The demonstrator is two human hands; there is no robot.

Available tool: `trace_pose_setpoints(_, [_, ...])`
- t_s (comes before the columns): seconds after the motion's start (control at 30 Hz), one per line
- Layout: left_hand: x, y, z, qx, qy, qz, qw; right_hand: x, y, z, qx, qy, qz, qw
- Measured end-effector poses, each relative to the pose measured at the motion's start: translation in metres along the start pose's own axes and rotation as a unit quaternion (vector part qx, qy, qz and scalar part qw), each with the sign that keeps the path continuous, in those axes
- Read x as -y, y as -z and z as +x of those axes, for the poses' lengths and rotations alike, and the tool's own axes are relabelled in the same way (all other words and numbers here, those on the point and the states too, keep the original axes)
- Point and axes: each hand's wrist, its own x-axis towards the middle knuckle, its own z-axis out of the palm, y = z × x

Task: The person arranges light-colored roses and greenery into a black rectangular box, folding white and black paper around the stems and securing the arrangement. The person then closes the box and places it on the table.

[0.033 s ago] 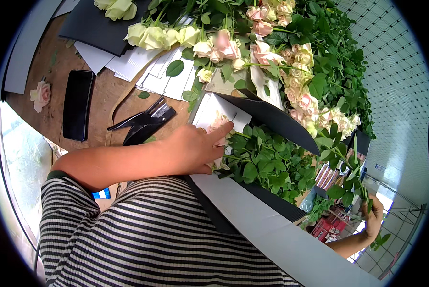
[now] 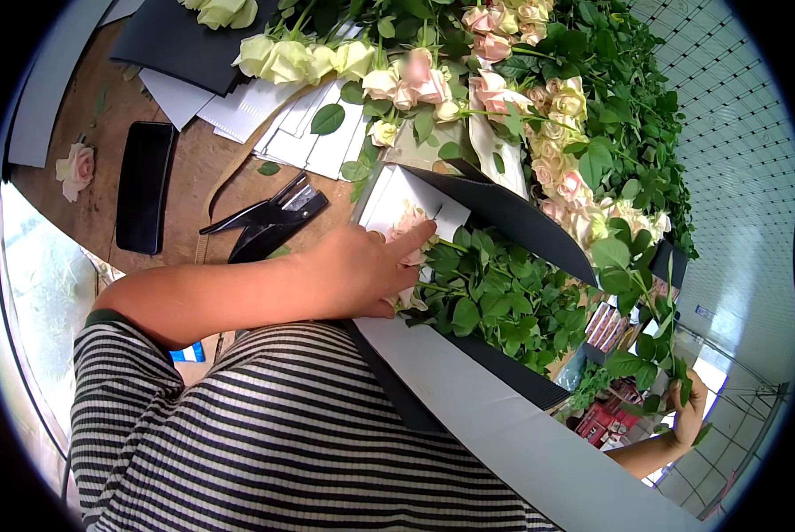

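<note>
My left hand (image 2: pixel 362 269) is closed over the pale pink roses (image 2: pixel 408 223) at the head of a bundle. Its index finger stretches across the blossoms, and the palm hides part of them. The bundle's leafy stems (image 2: pixel 504 288) run right between a dark corrugated sheet (image 2: pixel 521 220) and a long grey-white board (image 2: pixel 495 417), with white card (image 2: pixel 397 191) behind the blossoms. At the far right my right hand (image 2: pixel 688 410) is raised, its fingers curled round a leafy rose stem (image 2: pixel 650 348). Leaves partly cover those fingers, and no blossom shows clearly on that stem.
A black stapler (image 2: pixel 278 217) and a black phone (image 2: pixel 144 188) lie on the wooden table (image 2: pixel 87 226) to the left, near a single pink rose (image 2: pixel 76 171). Piled cream and pink roses (image 2: pixel 561 133) fill the back. A wire rack (image 2: pixel 752 399) stands beyond my right hand.
The leafy stem in my right hand has swung slightly, and its leaves sit differently around the fingers. My left hand stays on the roses.
</note>
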Motion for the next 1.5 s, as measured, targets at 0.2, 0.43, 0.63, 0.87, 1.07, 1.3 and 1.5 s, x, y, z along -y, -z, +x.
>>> trace_pose_setpoints(0.2, [-0.002, -0.003, -0.001, -0.006, 0.030, 0.033, 0.999, -0.018, -0.073, 0.015, 0.104, 0.135, 0.187, 0.967])
trace_pose_setpoints(0.43, [-0.004, -0.005, 0.001, 0.002, 0.009, 0.059, 0.998, -0.028, -0.211, 0.080, 0.249, -0.063, 0.170, 0.951])
trace_pose_setpoints(0.63, [-0.006, -0.001, 0.000, -0.038, 0.001, 0.026, 0.999, -0.051, -0.245, 0.095, 0.264, -0.033, 0.114, 0.957])
trace_pose_setpoints(0.87, [-0.004, -0.005, -0.001, -0.023, 0.010, 0.022, 0.999, 0.039, -0.211, 0.072, 0.174, 0.136, -0.254, 0.942])
trace_pose_setpoints(1.07, [-0.008, -0.001, 0.006, 0.025, 0.047, 0.027, 0.998, 0.109, -0.298, 0.092, 0.059, 0.406, -0.070, 0.909])
trace_pose_setpoints(1.3, [-0.005, -0.009, 0.000, -0.029, 0.016, 0.031, 0.999, 0.113, -0.354, 0.110, -0.005, 0.456, -0.196, 0.868])
trace_pose_setpoints(1.5, [-0.004, -0.009, 0.001, -0.034, 0.006, 0.030, 0.999, 0.104, -0.362, 0.103, -0.002, 0.422, -0.185, 0.888])
